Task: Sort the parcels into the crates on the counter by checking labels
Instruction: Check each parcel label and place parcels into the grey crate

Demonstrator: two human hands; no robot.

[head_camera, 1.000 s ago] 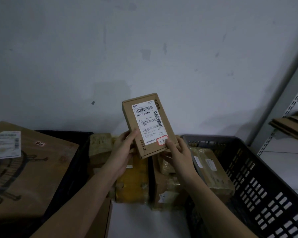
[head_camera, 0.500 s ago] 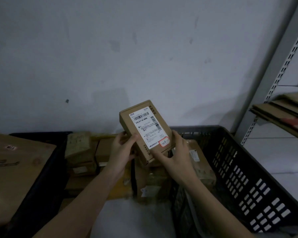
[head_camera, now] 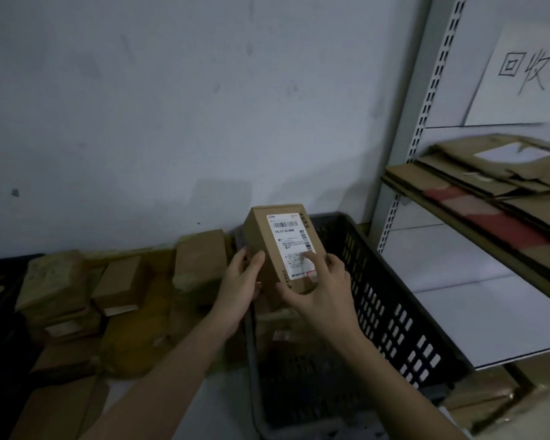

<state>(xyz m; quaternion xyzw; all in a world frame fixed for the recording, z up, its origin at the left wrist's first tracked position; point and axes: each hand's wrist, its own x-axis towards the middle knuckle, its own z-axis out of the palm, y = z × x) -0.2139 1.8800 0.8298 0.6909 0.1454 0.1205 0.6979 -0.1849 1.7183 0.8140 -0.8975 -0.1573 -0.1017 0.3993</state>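
Observation:
I hold a small brown cardboard parcel [head_camera: 267,246] with a white shipping label facing me, tilted, above the near-left corner of a black slotted plastic crate [head_camera: 391,300]. My left hand [head_camera: 240,282] grips the parcel's left side. My right hand [head_camera: 319,285] supports its lower right corner, with fingers lying across the label's bottom. Inside the crate, a few parcels lie dimly under my hands. Several more brown parcels [head_camera: 115,281] are piled on the counter to the left.
A metal shelf rack [head_camera: 404,173] stands at the right with flattened cardboard [head_camera: 496,185] on a shelf and a handwritten paper sign [head_camera: 527,74] above. A second dark crate [head_camera: 0,312] edge shows at far left. A grey wall lies behind.
The view has swung right, showing more of the shelf rack. The parcel has moved right and down toward the black crate, and my right fingers now cover the label's lower part.

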